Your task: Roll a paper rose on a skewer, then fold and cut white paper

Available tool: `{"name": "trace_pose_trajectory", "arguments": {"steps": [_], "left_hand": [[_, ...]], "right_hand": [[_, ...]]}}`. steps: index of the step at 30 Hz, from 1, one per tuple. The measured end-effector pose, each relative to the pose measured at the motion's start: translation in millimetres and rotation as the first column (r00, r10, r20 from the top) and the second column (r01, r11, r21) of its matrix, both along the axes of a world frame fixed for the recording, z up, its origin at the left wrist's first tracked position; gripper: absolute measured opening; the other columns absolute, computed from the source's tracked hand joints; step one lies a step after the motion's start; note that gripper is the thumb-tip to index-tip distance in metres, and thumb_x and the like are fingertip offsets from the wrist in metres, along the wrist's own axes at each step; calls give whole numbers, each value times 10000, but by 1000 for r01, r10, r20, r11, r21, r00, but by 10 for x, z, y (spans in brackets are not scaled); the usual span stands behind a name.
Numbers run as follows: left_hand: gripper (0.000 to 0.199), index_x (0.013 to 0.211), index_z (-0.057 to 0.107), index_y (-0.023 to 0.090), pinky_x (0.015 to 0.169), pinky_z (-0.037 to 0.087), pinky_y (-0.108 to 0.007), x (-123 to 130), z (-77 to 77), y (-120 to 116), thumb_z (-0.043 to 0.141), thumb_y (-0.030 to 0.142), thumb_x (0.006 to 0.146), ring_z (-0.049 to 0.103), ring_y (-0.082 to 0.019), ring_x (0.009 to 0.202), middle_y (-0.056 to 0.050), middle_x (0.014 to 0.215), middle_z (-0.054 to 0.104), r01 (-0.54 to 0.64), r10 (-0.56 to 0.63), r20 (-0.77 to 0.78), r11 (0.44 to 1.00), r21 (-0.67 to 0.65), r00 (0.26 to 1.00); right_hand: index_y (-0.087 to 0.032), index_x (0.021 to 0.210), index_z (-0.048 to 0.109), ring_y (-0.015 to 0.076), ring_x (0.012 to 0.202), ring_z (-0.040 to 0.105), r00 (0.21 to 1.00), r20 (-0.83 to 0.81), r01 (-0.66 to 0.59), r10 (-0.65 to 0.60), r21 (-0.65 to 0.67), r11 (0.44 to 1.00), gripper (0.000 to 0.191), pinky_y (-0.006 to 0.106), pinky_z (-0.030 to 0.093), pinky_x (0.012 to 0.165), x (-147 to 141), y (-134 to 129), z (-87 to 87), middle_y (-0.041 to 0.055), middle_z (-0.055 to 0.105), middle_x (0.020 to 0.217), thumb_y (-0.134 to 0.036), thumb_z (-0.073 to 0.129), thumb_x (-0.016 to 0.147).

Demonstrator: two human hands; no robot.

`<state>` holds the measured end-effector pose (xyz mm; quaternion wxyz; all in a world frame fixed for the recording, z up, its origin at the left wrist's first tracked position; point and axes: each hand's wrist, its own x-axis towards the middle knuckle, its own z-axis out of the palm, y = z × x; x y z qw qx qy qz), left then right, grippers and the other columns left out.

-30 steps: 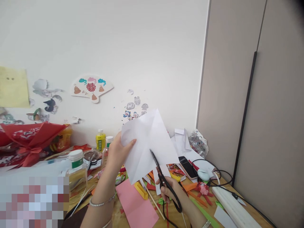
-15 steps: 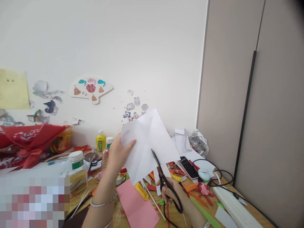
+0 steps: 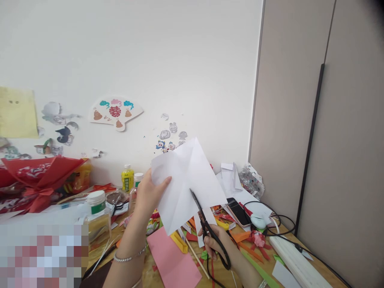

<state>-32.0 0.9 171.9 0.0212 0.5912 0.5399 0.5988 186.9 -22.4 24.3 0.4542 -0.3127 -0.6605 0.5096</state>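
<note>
My left hand (image 3: 154, 190) grips the left side of a creased white sheet of paper (image 3: 183, 172), thumb on the near face and fingers hidden behind. The sheet is held up above the table, one corner pointing upward. In my right hand (image 3: 214, 240) are black-handled scissors (image 3: 207, 226), their blades closed or nearly so and angled up to the left in front of the paper. Whether the blades touch the sheet I cannot tell. Below lie a pink paper rectangle (image 3: 174, 258), a yellow folded strip (image 3: 179, 242) and a thin wooden stick (image 3: 197, 258).
Coloured paper scraps cover the wooden table (image 3: 240, 276). To the right are a phone (image 3: 239, 212), a white mouse (image 3: 259, 221), black cables and a white power strip (image 3: 300, 262). Clear jars (image 3: 97, 216) and a yellow bottle (image 3: 127, 178) stand left, near a red-wrapped bouquet (image 3: 42, 182).
The paper has shifted very slightly left, with my left hand still holding it. The scissors' tip has moved a touch left too; the rest looks the same.
</note>
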Motion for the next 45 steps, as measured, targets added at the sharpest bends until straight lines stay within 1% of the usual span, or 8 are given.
{"name": "trace_pose_trajectory", "arguments": {"steps": [7,12,17,22,29,35,40,45], "left_hand": [[446,1103,566,206,795,490,-387,-6,-14,11,615,381,696,609,-281,947,-72,1052,653,8,-8,17,1000,14,1000],[477,1118,553,182,799,482,-392,37,-3,18,609,386,691,607,-278,951,-88,1055,648,21,-21,-15,1000,-11,1000],[470,1114,554,174,801,478,-390,64,4,14,603,386,696,611,-273,939,-95,1044,653,28,-28,-26,1000,-14,999],[475,1119,554,181,808,478,-387,48,6,-8,610,391,696,606,-275,957,-97,1058,651,23,-24,-16,999,-23,1000],[461,1111,561,189,808,480,-383,41,1,-1,611,389,698,610,-270,947,-87,1051,652,30,-31,-20,999,-18,999],[476,1117,555,183,798,484,-385,42,-8,12,610,400,696,611,-270,940,-91,1046,652,34,-34,-10,999,-32,999],[462,1096,565,176,787,487,-392,40,-6,24,600,401,694,614,-277,934,-96,1040,655,49,-49,-24,999,-23,999],[429,1094,563,196,758,497,-374,91,5,-10,596,359,698,628,-265,897,-71,1001,675,74,-77,-43,995,-63,996]], "right_hand": [[-145,895,526,61,381,363,999,-18,-31,31,18,999,525,179,278,383,3,-14,18,-72,452,486,-627,595,699],[-154,914,521,63,410,379,999,-42,0,2,43,999,515,183,306,412,5,-39,39,-68,457,512,-618,599,704],[-156,914,511,63,399,374,999,-54,-1,3,26,1000,513,186,291,400,0,-22,17,-73,452,505,-612,604,699],[-152,899,515,61,405,375,1000,-24,-5,5,26,1000,489,184,293,404,2,-25,29,-69,457,509,-595,602,710],[-145,928,520,54,381,362,1000,-9,-10,10,-8,1000,525,173,287,381,7,-10,15,-80,446,494,-604,615,691],[-153,901,522,53,391,370,1000,-8,-7,7,4,1000,470,168,288,391,6,-15,13,-79,450,497,-574,613,713],[-150,909,510,61,403,377,999,-35,-11,11,-2,1000,514,180,294,404,-4,-52,32,-72,456,505,-613,601,703],[-146,934,496,76,429,403,998,-60,-18,18,4,1000,542,196,310,425,-8,-65,36,-63,472,518,-624,598,699]]}}
